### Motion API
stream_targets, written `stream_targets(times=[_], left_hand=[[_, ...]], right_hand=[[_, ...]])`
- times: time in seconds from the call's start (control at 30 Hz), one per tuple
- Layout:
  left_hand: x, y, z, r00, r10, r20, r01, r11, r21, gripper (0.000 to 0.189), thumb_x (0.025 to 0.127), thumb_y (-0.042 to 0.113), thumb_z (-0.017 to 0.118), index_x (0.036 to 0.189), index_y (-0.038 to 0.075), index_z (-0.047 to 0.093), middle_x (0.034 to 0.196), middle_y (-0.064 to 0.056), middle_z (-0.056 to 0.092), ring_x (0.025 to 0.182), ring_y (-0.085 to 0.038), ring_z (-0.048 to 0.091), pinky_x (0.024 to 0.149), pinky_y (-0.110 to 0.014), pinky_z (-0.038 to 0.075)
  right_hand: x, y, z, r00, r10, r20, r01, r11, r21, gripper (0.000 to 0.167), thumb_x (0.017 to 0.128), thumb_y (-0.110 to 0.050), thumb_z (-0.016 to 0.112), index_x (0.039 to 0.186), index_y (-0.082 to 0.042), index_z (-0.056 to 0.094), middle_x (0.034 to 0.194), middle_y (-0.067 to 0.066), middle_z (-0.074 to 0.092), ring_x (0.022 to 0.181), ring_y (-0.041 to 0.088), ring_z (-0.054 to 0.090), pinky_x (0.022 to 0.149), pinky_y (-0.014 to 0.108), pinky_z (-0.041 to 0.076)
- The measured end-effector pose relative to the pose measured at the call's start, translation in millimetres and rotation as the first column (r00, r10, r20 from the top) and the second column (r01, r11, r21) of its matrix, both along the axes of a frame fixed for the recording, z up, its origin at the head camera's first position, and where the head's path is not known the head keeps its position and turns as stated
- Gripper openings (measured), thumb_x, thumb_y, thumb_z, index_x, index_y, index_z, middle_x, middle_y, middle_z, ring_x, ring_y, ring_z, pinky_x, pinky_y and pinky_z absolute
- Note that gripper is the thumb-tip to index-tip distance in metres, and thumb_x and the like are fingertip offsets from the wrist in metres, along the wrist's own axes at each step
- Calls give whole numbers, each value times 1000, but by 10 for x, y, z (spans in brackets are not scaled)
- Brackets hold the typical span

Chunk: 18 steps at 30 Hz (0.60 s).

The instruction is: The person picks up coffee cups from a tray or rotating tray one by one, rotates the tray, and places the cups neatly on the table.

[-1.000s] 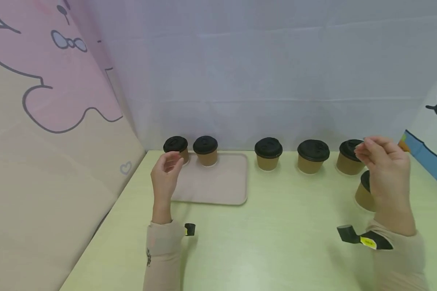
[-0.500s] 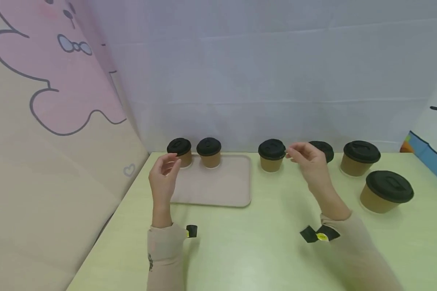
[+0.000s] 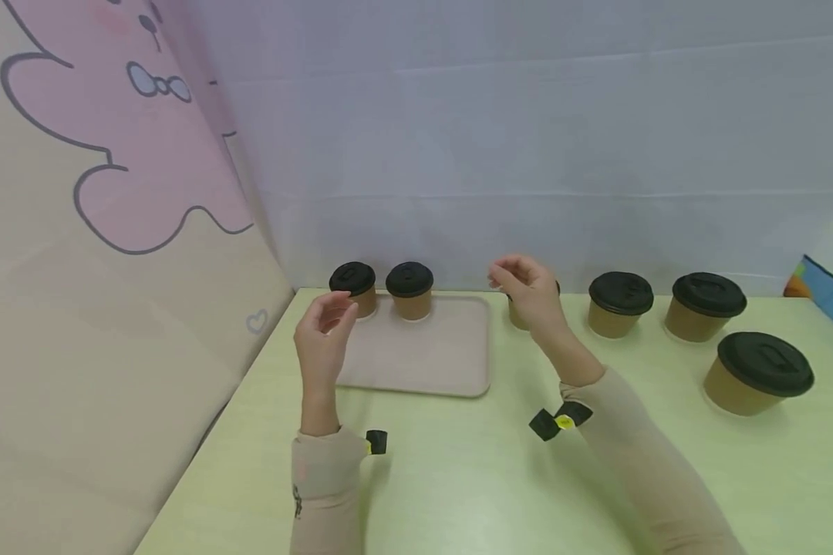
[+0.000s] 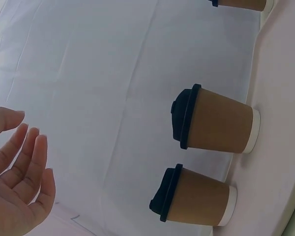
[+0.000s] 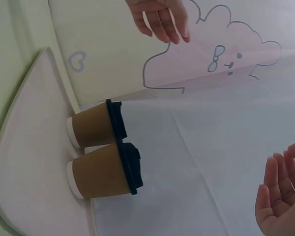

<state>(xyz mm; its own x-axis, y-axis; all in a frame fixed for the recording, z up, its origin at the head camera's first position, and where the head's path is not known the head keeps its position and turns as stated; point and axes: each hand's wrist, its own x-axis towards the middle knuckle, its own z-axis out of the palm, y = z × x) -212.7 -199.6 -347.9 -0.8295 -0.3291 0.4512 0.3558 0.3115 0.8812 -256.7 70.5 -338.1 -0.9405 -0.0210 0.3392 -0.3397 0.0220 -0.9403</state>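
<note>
Two brown paper cups with black lids stand at the back of a pinkish tray (image 3: 423, 358): a left cup (image 3: 365, 303) and a right cup (image 3: 411, 305). My left hand (image 3: 322, 339) hovers over the tray's left side with loosely bent fingers and holds nothing; it overlaps the left cup's edge in the head view. Beyond the tray's right edge, my right hand (image 3: 533, 299) is raised in front of another lidded cup (image 3: 519, 317), hiding most of it. Its bent fingers hold nothing, as the right wrist view of the right hand (image 5: 282, 194) shows.
Farther right on the pale green table (image 3: 458, 478) stand a lidded cup (image 3: 614, 320), a second cup (image 3: 694, 325) and, nearer the front, a third cup (image 3: 739, 391). A grey-white cloth (image 3: 527, 139) rises behind them, and a printed cloth (image 3: 111, 324) borders the left side.
My right hand has swept left from the front right cup, past the back cups, to the one nearest the tray. The left hand keeps its pose, and the head view has shifted slightly.
</note>
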Motion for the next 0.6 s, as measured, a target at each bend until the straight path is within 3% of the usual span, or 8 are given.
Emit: stream_targets(times=[0.17, 0.33, 0.6], left_hand=[[-51, 2, -75, 1000, 9, -25, -8, 1000, 13, 23, 84, 14, 66, 103, 2, 65, 96, -15, 64, 80, 0, 57, 77, -14, 45], [-43, 41, -76, 999, 22, -23, -21, 999, 29, 22, 84, 13, 66, 102, 0, 65, 95, -17, 65, 78, 2, 56, 75, -14, 45], [125, 151, 165, 997, 49, -65, -47, 998, 33, 19, 84, 4, 63, 97, -10, 63, 92, -25, 64, 72, 6, 54, 71, -11, 44]], right_hand=[[-161, -233, -62, 1000, -11, 10, 10, 999, 51, 23, 91, -18, 57, 104, 2, 58, 76, -16, 58, 72, 5, 59, 68, 17, 46], [-311, -405, -130, 999, -39, 28, 37, 997, 69, 29, 92, -23, 56, 110, 0, 57, 80, -10, 58, 71, 5, 57, 67, 18, 46], [-528, -678, -256, 995, -31, 91, 17, 988, 156, 28, 90, -19, 57, 113, -2, 58, 93, 6, 59, 79, 16, 58, 69, 23, 45]])
